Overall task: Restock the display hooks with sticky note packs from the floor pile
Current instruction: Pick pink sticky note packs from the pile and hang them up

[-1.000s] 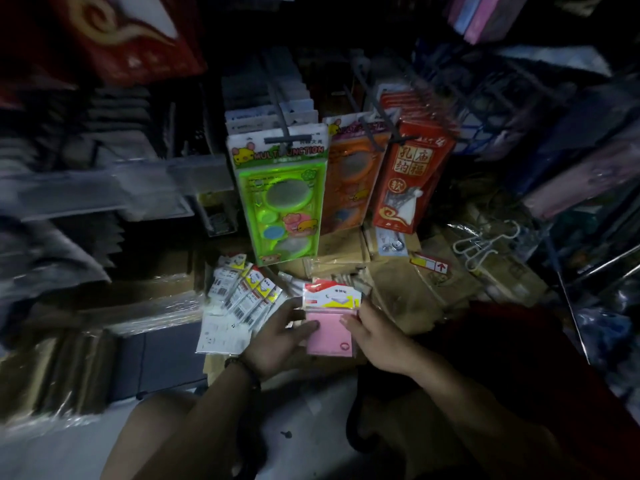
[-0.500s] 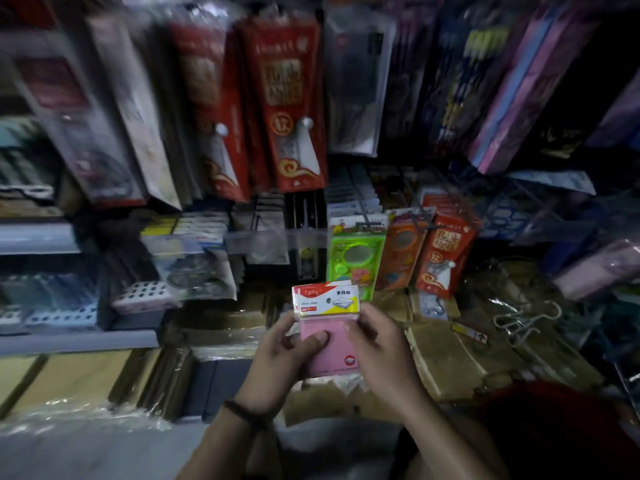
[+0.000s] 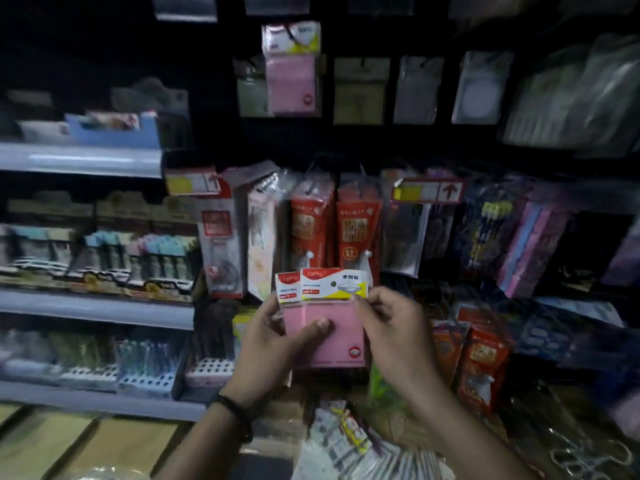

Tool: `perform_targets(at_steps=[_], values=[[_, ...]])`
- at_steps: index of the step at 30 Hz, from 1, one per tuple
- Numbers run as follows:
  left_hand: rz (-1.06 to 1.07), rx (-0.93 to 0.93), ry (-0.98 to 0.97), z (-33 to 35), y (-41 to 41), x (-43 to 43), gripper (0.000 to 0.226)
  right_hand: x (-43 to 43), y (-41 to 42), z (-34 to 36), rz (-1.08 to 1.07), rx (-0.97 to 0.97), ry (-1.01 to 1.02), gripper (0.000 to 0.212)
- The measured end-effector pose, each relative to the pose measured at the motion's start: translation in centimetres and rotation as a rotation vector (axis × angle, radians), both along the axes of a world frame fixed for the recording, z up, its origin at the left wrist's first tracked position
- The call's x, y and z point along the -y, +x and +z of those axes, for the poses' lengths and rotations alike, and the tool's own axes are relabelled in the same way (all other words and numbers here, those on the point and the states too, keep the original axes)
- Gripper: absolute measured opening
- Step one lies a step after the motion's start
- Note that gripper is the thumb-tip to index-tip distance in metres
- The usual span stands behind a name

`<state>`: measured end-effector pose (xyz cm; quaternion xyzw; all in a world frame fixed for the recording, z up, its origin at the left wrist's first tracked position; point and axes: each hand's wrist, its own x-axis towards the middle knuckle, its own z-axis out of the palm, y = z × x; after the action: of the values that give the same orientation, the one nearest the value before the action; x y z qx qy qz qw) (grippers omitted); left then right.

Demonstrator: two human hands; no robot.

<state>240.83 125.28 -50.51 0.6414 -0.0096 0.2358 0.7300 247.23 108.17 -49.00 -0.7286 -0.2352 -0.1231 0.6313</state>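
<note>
Dead centre of the head view: two pink sticky note packs, fanned so both red/yellow header cards show, the front one offset right of the rear one. Left hand grips them from the left edge, thumb laid flat across the pink face, fingers curled behind. Right hand pinches the top right corner of the front pack between thumb and forefinger, other fingers loosely curled. Black wristband on the left wrist. Packs are up in the air in front of the display, below and well apart from a matching pink pack hanging on a hook near the top. Just behind the held packs hang red carded packs; a red/yellow price tag sits to their upper right. Grey shelves with small blurred stock run along the left. Bottom centre, below the wrists: a heap of small carded packs, too blurred to identify. Whole frame is dim and smeared, so print on the cards is unreadable.
</note>
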Motion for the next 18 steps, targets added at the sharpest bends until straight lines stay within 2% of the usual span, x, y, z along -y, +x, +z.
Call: perform_targets(at_steps=[9,13,16,18], values=[[0.092,0.093,0.226,12.6,-0.7,-4.5,0.051,-5.0,2.1,11.8,-0.094,0.319,-0.041,0.043],[0.228,0.101,0.408,18.0,0.1,-6.4,0.056,-7.1,4.4,16.7,-0.102,0.362,-0.025,0.046],[0.329,0.018,0.51,21.3,1.7,-8.5,0.041,-8.2,6.4,20.1,-0.194,0.382,-0.045,0.047],[0.441,-0.019,0.656,23.1,2.7,-10.3,0.033,-8.7,7.8,22.2,-0.223,0.391,-0.026,0.048]])
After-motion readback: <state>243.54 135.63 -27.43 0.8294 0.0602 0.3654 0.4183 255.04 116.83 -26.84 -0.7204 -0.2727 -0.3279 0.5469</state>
